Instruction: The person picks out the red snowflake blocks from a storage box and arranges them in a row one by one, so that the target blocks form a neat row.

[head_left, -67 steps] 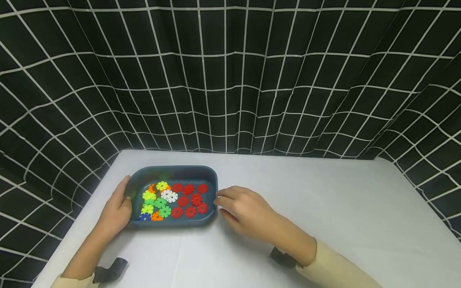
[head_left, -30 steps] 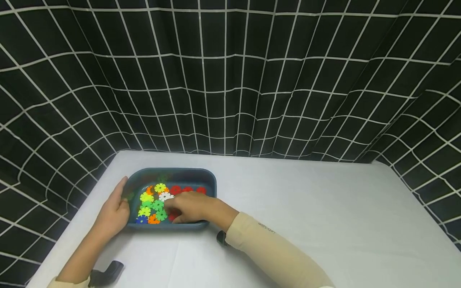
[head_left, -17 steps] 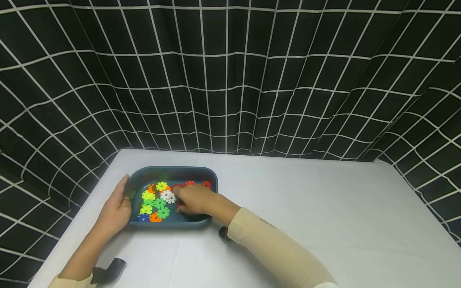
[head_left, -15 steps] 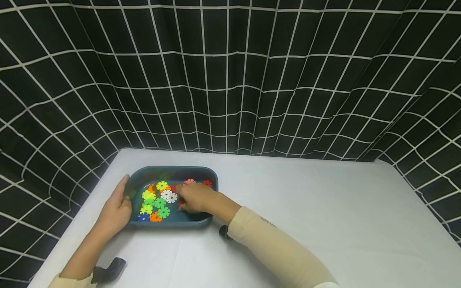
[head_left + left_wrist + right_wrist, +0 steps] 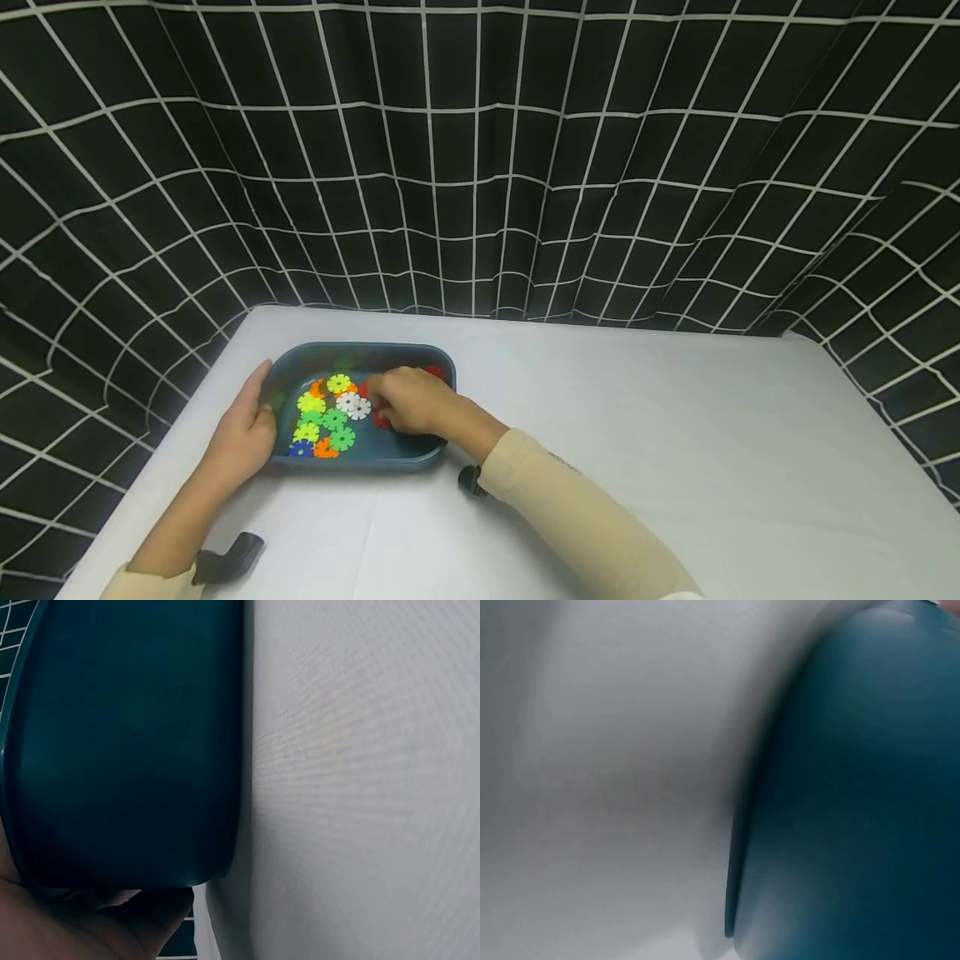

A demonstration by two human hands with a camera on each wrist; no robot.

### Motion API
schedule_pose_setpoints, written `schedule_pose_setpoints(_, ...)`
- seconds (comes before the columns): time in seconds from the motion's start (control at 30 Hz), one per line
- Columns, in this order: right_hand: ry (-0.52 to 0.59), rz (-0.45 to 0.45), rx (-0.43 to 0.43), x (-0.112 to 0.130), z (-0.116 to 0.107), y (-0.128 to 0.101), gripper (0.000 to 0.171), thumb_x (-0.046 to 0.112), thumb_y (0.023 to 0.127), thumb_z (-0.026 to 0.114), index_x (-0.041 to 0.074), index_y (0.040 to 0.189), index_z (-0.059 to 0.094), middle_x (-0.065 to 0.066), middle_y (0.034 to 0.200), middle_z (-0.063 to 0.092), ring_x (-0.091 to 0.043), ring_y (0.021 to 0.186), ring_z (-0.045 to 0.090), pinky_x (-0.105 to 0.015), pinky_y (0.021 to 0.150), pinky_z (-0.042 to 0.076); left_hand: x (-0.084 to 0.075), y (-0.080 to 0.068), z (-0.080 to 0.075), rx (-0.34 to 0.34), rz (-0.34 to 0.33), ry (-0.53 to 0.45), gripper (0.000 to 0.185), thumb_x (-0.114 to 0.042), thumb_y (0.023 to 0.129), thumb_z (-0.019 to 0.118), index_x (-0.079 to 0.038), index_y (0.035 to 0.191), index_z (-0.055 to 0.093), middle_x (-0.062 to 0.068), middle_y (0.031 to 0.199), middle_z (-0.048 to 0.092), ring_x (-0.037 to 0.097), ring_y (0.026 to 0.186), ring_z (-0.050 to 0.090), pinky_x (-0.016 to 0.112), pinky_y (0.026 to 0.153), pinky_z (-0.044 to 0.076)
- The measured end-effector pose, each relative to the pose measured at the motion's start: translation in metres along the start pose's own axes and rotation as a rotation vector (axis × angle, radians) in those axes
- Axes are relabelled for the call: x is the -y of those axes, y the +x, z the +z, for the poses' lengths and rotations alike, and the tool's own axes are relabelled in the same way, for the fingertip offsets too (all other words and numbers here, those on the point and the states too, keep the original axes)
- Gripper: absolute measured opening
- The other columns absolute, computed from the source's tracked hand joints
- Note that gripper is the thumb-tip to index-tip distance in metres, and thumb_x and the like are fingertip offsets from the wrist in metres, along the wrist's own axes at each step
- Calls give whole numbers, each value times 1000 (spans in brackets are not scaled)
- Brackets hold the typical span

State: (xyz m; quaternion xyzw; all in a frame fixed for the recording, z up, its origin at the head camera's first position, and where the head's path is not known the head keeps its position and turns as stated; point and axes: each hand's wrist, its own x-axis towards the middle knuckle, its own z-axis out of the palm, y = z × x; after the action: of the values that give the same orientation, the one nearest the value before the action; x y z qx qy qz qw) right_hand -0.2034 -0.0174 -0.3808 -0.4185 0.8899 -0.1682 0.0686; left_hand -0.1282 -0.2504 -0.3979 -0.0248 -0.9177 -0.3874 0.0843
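A dark teal plastic tray sits at the left of the white table. My left hand grips its left end; in the left wrist view that hand presses against the tray's end wall. Flat notched snowflake discs lie inside: green, yellow, white, orange and blue. My right hand reaches into the tray's right half, fingers bent down among red discs. It covers most of them, and I cannot tell whether it holds any.
White cloth covers the table. A black curtain with white grid lines stands behind and at both sides. Dark wrist-camera mounts stick out from both wrists. The tray's outer wall fills the right side of the right wrist view.
My right hand came from the tray's right rim into the tray, then slid toward the back right. Red discs shifted with it, baring the tray's front right floor. My left hand kept its place.
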Motion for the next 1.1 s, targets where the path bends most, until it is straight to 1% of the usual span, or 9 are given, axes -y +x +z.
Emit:
schedule_pose_setpoints(0.07, 58, -16, -73, 0, 0, 0, 8, 7, 81, 64, 14, 84, 62, 9, 73, 57, -5, 66, 50, -13, 59, 42, 0, 0, -1, -2, -3, -1, 58, 1, 89, 25, -3, 144, 9, 27, 144, 16, 46, 128, 15, 60, 102, 15)
schedule_pose_setpoints(0.17, 146, -9, -155, -2, -2, 0, 9, 5, 82, 62, 13, 87, 65, 8, 77, 61, -2, 68, 52, -11, 63, 44, 1, 0, -1, -5, -7, -1, 58, 0, 89, 25, -3, 144, 10, 26, 144, 16, 46, 129, 15, 60, 101, 15)
schedule_pose_setpoints(0.27, 196, 1, -203, -4, -3, -1, 8, 6, 83, 63, 12, 87, 67, 8, 78, 64, 1, 69, 53, -10, 65, 45, 2, 0, 0, -9, -9, -1, 57, -1, 90, 25, -5, 145, 10, 26, 144, 17, 47, 128, 16, 61, 101, 16)
schedule_pose_setpoints(0.43, 263, 21, -260, -4, -4, -3, 6, 6, 81, 65, 11, 85, 68, 7, 76, 64, 1, 67, 53, -10, 63, 45, 5, -1, 2, -23, -7, -5, 56, -3, 92, 26, -7, 145, 12, 24, 144, 18, 46, 129, 17, 60, 101, 17)
schedule_pose_setpoints(0.67, 410, 87, -288, -6, -4, -5, 5, 7, 82, 64, 10, 85, 68, 9, 72, 62, 1, 57, 55, -11, 57, 47, 7, -2, 5, -35, 0, -24, 55, -3, 92, 27, -7, 145, 12, 22, 145, 17, 43, 130, 15, 59, 102, 15)
schedule_pose_setpoints(0.87, 524, 135, -281, -7, -6, -5, 5, 6, 83, 63, 8, 85, 67, 6, 72, 63, -2, 56, 58, -16, 52, 50, 4, -1, 5, -35, -2, -22, 55, -3, 92, 28, -7, 145, 13, 23, 145, 18, 43, 130, 16, 59, 102, 16)
schedule_pose_setpoints(1.1, 629, 177, -289, -7, -13, -5, 6, 2, 82, 63, 5, 84, 67, 0, 74, 64, -13, 58, 63, -20, 52, 52, 3, -3, 3, -31, -11, -16, 54, -3, 93, 27, -7, 145, 12, 23, 145, 18, 43, 130, 16, 59, 102, 16)
